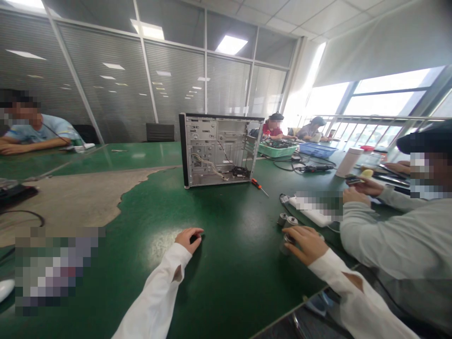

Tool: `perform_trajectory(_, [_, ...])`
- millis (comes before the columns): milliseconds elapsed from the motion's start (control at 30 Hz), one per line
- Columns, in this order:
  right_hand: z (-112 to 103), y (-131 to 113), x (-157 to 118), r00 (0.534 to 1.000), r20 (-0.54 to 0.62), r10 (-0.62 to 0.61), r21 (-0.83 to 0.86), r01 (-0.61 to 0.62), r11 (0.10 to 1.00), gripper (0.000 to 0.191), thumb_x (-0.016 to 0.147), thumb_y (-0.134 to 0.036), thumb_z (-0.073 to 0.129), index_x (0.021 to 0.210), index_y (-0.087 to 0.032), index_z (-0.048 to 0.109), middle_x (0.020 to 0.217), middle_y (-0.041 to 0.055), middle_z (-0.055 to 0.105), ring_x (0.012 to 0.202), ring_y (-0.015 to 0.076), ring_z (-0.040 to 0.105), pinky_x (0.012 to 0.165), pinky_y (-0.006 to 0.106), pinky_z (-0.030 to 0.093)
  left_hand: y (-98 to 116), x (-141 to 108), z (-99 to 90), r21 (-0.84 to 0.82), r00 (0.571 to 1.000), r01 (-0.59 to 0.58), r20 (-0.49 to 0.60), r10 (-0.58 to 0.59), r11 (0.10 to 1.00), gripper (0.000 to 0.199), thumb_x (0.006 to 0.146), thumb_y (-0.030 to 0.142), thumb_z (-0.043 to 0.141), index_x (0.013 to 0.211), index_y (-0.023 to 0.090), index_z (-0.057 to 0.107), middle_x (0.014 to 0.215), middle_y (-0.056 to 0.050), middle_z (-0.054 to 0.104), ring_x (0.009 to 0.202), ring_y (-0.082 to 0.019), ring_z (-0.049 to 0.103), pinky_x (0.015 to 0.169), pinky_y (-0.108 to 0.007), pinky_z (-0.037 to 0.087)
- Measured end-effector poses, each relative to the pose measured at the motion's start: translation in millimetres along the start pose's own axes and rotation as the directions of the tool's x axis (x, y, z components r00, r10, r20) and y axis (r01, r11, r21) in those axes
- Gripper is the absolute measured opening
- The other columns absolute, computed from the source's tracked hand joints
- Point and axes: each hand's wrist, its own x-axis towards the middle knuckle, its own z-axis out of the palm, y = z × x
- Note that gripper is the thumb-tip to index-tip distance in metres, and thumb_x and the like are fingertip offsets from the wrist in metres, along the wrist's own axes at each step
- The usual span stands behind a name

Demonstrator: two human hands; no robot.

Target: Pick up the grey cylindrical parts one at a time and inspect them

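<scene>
My right hand (306, 244) has its fingers wrapped round a metal cylinder (288, 238); my left hand (188, 239), half-curled and empty, sits nearer than an open computer case (226, 134).

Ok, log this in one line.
left hand: loosely curled over green tabletop | right hand: touching small silver metal cylinder | open silver metal computer case: beyond hands

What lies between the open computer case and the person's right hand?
In the head view: an orange-handled screwdriver by the computer case, then green tabletop, then two small metal cylinders near the right hand.
</scene>
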Motion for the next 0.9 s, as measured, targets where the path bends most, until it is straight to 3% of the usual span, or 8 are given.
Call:
perform_trajectory(200, [3,-90,51,0.986,-0.006,-0.166,0.268,0.161,0.950,0.029,0.072,-0.025,0.048,0.101,-0.018,0.049,0.089,0.0074,0.057,0.084,0.0200,0.051,0.079,0.035,0.033,-3,-1,2.1,-0.077,0.999,0.007,-0.041,-0.011,0.997,0.029,0.063,0.011,0.047,0.089,0.018,0.057,0.076,-0.001,0.062,0.079,-0.015,0.056,0.078,-0.030,0.042])
perform_trajectory(300, [20,-132,91,0.971,-0.013,-0.238,0.391,0.224,0.893,0.042,0.068,-0.026,0.054,0.108,-0.019,0.043,0.092,0.0067,0.057,0.086,0.0202,0.050,0.080,0.036,0.032,-10,-2,3.4,-0.158,0.985,0.024,-0.163,-0.050,0.987,0.038,0.060,0.005,0.042,0.095,0.017,0.053,0.084,-0.002,0.061,0.082,-0.014,0.056,0.078,-0.029,0.043])
perform_trajectory(400, [46,-162,123,0.967,-0.056,-0.248,0.556,0.237,0.797,0.061,0.063,-0.025,0.058,0.117,-0.019,0.033,0.096,0.0062,0.054,0.089,0.0200,0.049,0.081,0.036,0.034,-18,-1,2.8,-0.269,0.941,0.091,-0.291,-0.171,0.959,0.042,0.060,0.005,0.040,0.100,0.016,0.049,0.092,-0.005,0.058,0.086,-0.015,0.056,0.074,-0.028,0.045])
perform_trajectory(467, [68,-171,133,0.977,-0.094,-0.194,0.699,0.203,0.686,0.067,0.061,-0.026,0.059,0.120,-0.019,0.028,0.103,0.0075,0.050,0.089,0.0189,0.050,0.080,0.036,0.036,-23,0,2.1,-0.329,0.909,0.143,-0.329,-0.255,0.933,0.044,0.059,0.005,0.041,0.101,0.016,0.047,0.093,-0.006,0.058,0.087,-0.015,0.055,0.072,-0.028,0.046])
perform_trajectory(533, [90,-173,137,0.993,-0.078,-0.093,0.836,0.116,0.537,0.062,0.062,-0.024,0.057,0.118,-0.019,0.029,0.106,0.0079,0.048,0.087,0.0170,0.051,0.079,0.035,0.039,-27,1,2.4,-0.371,0.889,0.177,-0.338,-0.310,0.912,0.046,0.058,0.004,0.041,0.102,0.016,0.045,0.093,-0.006,0.058,0.088,-0.015,0.055,0.072,-0.028,0.046])
perform_trajectory(700, [130,-161,141,0.994,0.062,0.089,0.985,-0.075,0.154,0.047,0.059,-0.013,0.048,0.105,-0.021,0.039,0.093,0.0041,0.052,0.077,0.0137,0.055,0.069,0.032,0.045,-25,1,5.5,-0.415,0.912,0.147,-0.293,-0.286,0.898,0.049,0.056,0.002,0.040,0.103,0.015,0.043,0.094,-0.007,0.058,0.088,-0.016,0.055,0.075,-0.030,0.045])
perform_trajectory(833, [139,-159,145,0.990,0.077,0.115,0.993,-0.086,0.077,0.044,0.055,-0.010,0.045,0.098,-0.020,0.044,0.087,0.0039,0.054,0.071,0.0135,0.055,0.063,0.030,0.046,-10,-4,3.7,-0.333,0.962,0.025,-0.249,-0.113,0.943,0.059,0.057,0.008,0.049,0.113,0.014,0.034,0.105,-0.010,0.052,0.094,-0.019,0.051,0.078,-0.033,0.044])
perform_trajectory(900, [139,-159,145,0.990,0.092,0.109,0.993,-0.100,0.066,0.041,0.055,-0.010,0.046,0.095,-0.019,0.046,0.086,0.0038,0.055,0.070,0.0134,0.055,0.063,0.030,0.046,-4,-6,1.9,-0.262,0.959,-0.012,-0.276,-0.063,0.965,0.060,0.060,0.017,0.054,0.116,0.014,0.030,0.108,-0.012,0.049,0.096,-0.020,0.050,0.080,-0.035,0.042])
